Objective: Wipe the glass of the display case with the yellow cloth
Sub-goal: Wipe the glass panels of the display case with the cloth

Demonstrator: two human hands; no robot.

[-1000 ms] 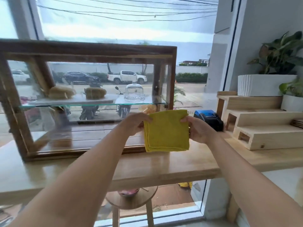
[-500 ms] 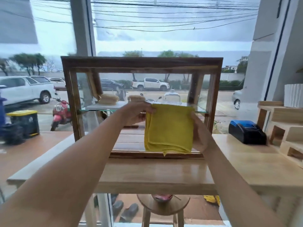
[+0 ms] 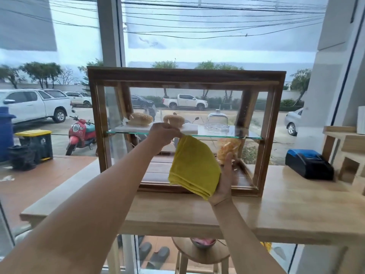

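A wooden-framed glass display case [image 3: 185, 76] stands on the light wooden counter [image 3: 276, 210] in front of a large window. Inside, a glass shelf [image 3: 250, 137] carries two bread rolls and a small glass dome. A folded yellow cloth [image 3: 194, 167] hangs tilted in front of the case's front glass. My left hand [image 3: 163, 133] pinches its top corner at shelf height. My right hand [image 3: 224, 178] supports its lower right edge, palm against the cloth. I cannot tell whether the cloth touches the glass.
A black and blue printer [image 3: 309, 164] sits on the counter to the right of the case. Stepped wooden stands [image 3: 347, 155] rise at the far right. A round wooden stool [image 3: 199, 254] stands under the counter.
The view has shifted so the case sits nearer the centre. The cloth has turned from square to tilted: my left hand rose to the shelf, my right hand dropped to the lower edge.
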